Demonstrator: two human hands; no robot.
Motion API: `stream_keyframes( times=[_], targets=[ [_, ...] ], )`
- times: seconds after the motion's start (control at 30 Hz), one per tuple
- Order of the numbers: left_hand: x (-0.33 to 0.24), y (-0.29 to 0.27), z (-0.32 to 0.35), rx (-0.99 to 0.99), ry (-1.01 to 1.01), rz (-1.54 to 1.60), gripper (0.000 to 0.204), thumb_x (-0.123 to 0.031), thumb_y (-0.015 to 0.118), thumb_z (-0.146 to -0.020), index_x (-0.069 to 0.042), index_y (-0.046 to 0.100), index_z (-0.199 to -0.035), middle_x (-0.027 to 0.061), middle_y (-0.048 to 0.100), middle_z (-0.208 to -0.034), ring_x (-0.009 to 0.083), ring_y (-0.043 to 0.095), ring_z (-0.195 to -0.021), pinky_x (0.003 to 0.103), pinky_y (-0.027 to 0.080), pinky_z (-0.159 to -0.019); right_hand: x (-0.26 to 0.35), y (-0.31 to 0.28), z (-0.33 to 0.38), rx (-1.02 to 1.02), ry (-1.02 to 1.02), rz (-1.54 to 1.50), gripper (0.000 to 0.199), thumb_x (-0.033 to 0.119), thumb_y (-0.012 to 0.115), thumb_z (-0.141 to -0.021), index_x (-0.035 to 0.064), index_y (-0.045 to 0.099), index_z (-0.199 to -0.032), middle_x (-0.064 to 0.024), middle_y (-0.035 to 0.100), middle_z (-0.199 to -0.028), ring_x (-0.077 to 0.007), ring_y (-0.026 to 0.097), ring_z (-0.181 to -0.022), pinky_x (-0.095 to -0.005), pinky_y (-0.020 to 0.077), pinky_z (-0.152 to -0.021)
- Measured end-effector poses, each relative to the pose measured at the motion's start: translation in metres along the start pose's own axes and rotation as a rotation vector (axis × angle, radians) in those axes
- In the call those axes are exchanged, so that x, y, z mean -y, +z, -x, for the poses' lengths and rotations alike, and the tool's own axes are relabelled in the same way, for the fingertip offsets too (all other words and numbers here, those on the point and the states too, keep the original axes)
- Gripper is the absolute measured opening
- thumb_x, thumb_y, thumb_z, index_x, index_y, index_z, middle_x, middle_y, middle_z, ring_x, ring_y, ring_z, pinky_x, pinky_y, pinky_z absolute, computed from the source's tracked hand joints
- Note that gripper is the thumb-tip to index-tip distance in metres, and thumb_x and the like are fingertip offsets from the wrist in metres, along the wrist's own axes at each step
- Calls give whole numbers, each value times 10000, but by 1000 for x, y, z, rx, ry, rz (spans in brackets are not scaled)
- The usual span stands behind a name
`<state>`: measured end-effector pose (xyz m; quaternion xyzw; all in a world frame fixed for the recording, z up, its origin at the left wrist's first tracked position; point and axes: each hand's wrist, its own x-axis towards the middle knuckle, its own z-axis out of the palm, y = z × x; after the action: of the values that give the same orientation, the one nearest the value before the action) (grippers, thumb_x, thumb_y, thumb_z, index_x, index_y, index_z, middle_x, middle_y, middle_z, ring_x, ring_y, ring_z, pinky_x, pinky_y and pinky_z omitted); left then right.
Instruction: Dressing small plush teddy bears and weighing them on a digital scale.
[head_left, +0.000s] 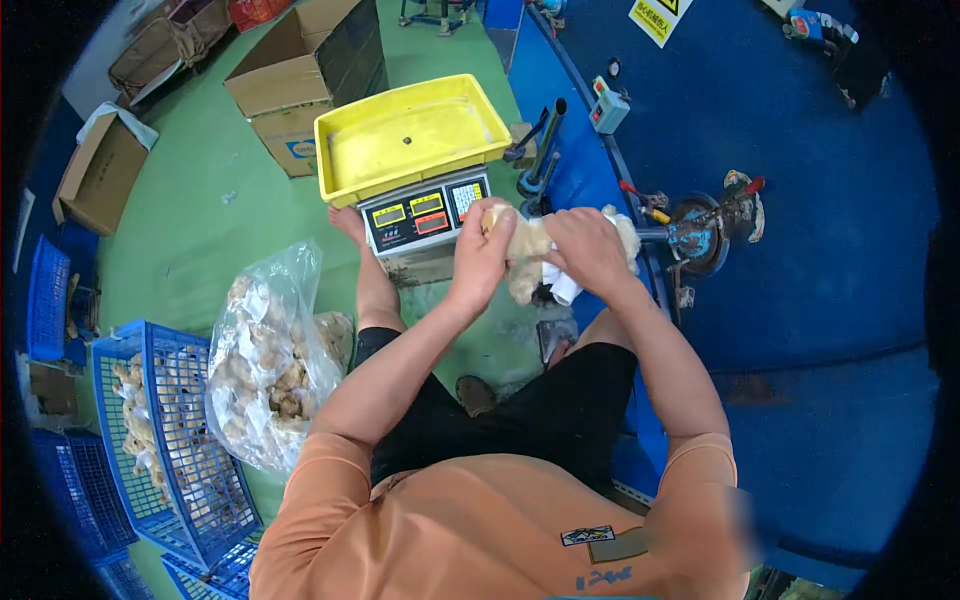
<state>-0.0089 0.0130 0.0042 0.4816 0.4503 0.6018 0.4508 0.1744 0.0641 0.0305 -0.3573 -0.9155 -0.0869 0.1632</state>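
Observation:
A fluffy cream plush toy is stretched between my two hands, in front of a metal pipe on the blue machine. My left hand is closed round its left end, thumb on top. My right hand grips the toy's right part near the pipe's end, with fluffy fabric bulging past the knuckles. White cloth hangs below my right hand. Whether the pipe enters the toy is hidden by that hand and the fabric.
Beyond my hands, a yellow tray rests on a digital scale. A clear bag of plush pieces and a blue crate stand at left. Cardboard boxes are farther back. The blue machine panel fills the right side.

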Motion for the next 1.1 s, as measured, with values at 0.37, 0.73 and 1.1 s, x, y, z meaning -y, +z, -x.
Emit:
stream_keyframes(
  times=[0.37, 0.73, 1.1],
  targets=[
    [12, -57, -9, -190, -325, 694, 254, -235, 568, -1002, -78, 549, -1201, 52, 610, -930, 97, 531, -640, 233, 459, -505, 54, 2, -40, 35, 87, -92, 336, 336, 712, -826, 65, 566, -960, -126, 665, -826, -329, 637, -772, -439, 480, -751],
    [-3, 3, 3, 137, -327, 313, 283, -253, 539, -1007, -64, 620, -1202, 55, 665, -939, 136, 578, -698, 264, 515, -610, -34, 7, 13, -138, 679, 25, 416, 457, 571, -955, 41, 560, -931, -209, 671, -733, -447, 621, -651, -529, 464, -633],
    [-1, -7, -5, -40, -64, -203, 244, -277, 572, -974, -68, 682, -1034, 29, 656, -846, 104, 547, -652, 195, 439, -513, 6, 5, -15, -103, 638, -52, 427, 456, 548, -970, 37, 547, -889, -229, 665, -719, -465, 619, -650, -549, 460, -627]
  ],
)
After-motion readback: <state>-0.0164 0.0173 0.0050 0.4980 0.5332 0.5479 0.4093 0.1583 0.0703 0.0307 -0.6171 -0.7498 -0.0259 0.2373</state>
